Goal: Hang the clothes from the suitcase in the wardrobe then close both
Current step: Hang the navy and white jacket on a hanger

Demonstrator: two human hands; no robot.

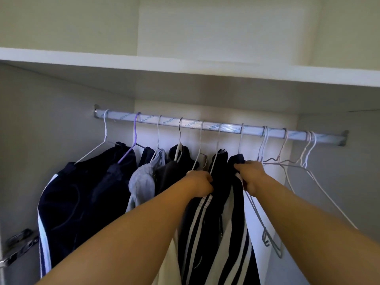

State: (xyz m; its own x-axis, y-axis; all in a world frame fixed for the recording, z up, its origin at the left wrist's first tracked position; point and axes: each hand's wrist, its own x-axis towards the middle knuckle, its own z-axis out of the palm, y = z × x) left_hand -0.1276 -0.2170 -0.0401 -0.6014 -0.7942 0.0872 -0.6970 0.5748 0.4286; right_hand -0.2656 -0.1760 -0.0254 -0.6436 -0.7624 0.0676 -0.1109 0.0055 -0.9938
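Note:
Inside the wardrobe a metal rail point(222, 127) carries several hangers. A dark navy jacket with white stripes point(218, 233) hangs near the rail's middle. My left hand point(200, 183) grips the jacket's left shoulder, fingers curled into the cloth. My right hand point(249, 174) holds its right shoulder at the collar, thumb over the fabric. To the left hang a dark navy garment with a white side stripe point(67, 202), a grey hooded top point(143, 182) and a dark brown one point(168, 173). The suitcase is out of view.
Several bare wire hangers point(296, 163) hang at the rail's right end. A white shelf point(185, 64) runs above the rail. A metal door hinge point(18, 245) shows at the lower left. The wardrobe's side walls close in left and right.

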